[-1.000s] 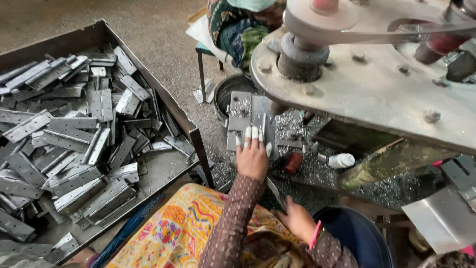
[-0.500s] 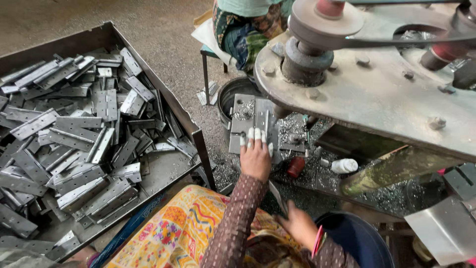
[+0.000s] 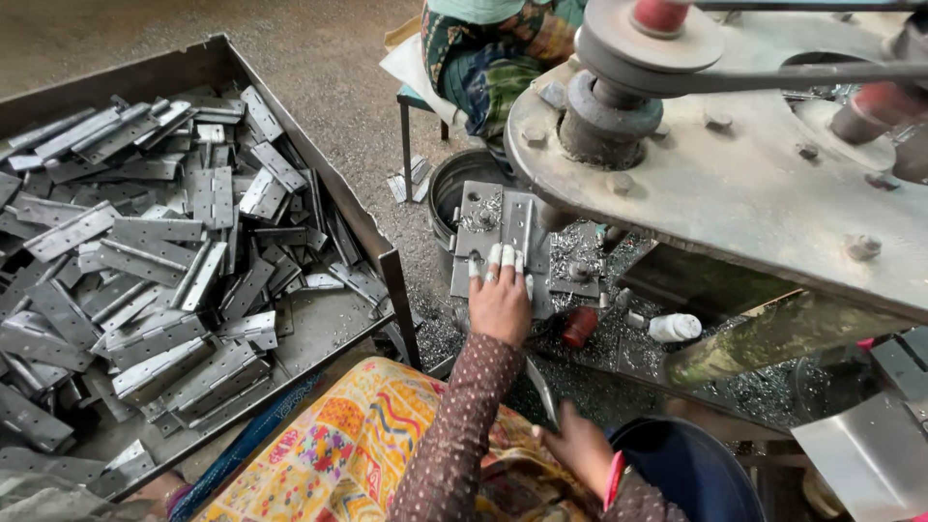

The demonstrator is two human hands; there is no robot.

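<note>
Steel hinge [image 3: 503, 232], opened flat, lies on the bench under the machine arm [image 3: 735, 184], among metal shavings. The left hand [image 3: 500, 302] is pressed palm-down on the hinge's near edge, fingers [image 3: 495, 257] spread narrow and taped at the tips; nothing is gripped, the piece is only held flat. The hinge is judged stiff, fairly heavy for its size, hard-edged and likely slick with swarf or oil, so it is best taken by the long edges of one leaf, clear of the knuckle, where the leaves could fold and pinch.

The right hand [image 3: 578, 447] is seen low, nearer the body than the machine arm, beside a blue bucket [image 3: 688, 468]; whether it is closed on anything cannot be told, as it is blurred. To the left of the machine arm a tray [image 3: 290, 135] is heaped with more hinges. The tool beneath the arm is hidden, and a seated person [image 3: 483, 48] beyond it is cut off by the frame.
</note>
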